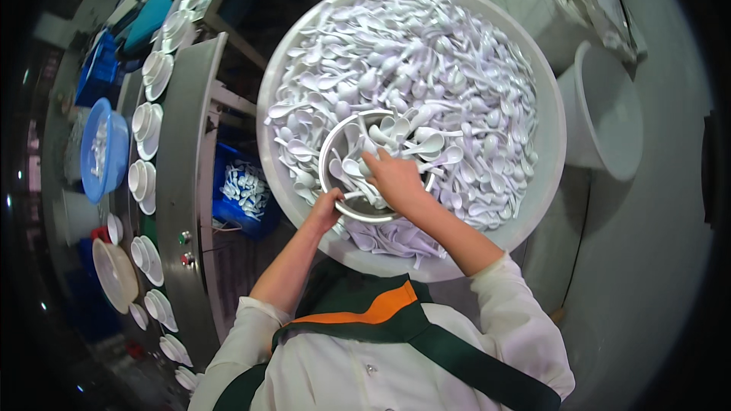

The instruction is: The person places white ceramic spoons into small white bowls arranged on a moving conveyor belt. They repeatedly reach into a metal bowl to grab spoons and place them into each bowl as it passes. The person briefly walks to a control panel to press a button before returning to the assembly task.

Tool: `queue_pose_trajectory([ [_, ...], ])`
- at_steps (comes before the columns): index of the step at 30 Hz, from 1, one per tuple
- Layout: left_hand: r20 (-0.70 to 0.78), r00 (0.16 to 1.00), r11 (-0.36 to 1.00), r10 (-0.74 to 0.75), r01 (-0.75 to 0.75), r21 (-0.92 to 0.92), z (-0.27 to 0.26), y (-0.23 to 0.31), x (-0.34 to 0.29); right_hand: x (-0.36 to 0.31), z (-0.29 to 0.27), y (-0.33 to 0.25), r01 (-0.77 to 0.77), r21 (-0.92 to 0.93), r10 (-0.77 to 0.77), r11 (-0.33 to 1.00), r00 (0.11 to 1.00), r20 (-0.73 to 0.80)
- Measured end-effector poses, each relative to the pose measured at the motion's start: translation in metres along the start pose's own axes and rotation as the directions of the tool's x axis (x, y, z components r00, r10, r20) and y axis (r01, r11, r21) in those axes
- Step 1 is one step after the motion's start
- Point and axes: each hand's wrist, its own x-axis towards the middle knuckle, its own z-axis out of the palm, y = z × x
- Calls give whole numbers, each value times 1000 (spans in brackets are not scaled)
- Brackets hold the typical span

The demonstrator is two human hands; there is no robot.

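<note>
A round metal bowl [329, 176] with white spoons [429, 143] in it sits tilted on a great heap of spoons. My left hand [327, 208] is closed round the near left part of its rim. My right hand [396, 180] reaches into the bowl from the right, fingers stretched out and a little apart over the spoons, fingertips touching them. The undersides of those fingers are hidden. All this lies inside a large white round tub [550, 129] filled with the same short-handled spoons.
To the left runs a steel-edged conveyor [179, 160] with stacks of white dishes [145, 122]. Beneath its side stands a blue crate [242, 213] holding spoons. A blue basin [114, 154] is beyond the conveyor. At right, a white bucket [609, 114] stands close to the tub.
</note>
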Motion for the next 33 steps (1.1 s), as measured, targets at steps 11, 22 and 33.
queue_pose_trajectory([
  [11, -156, 931, 841, 330, -365, -398, -99, 0, -250, 41, -143, -96, 420, 714, 79, 560, 831, -551],
  [22, -740, 599, 527, 307, -754, -392, -258, -148, -515, 91, 149, -470, 276, 846, -745, 457, 638, 195],
  [33, -817, 436, 609, 376, -781, -137, -286, -157, -498, 22, 345, -633, 911, 353, -946, -214, -283, 159],
])
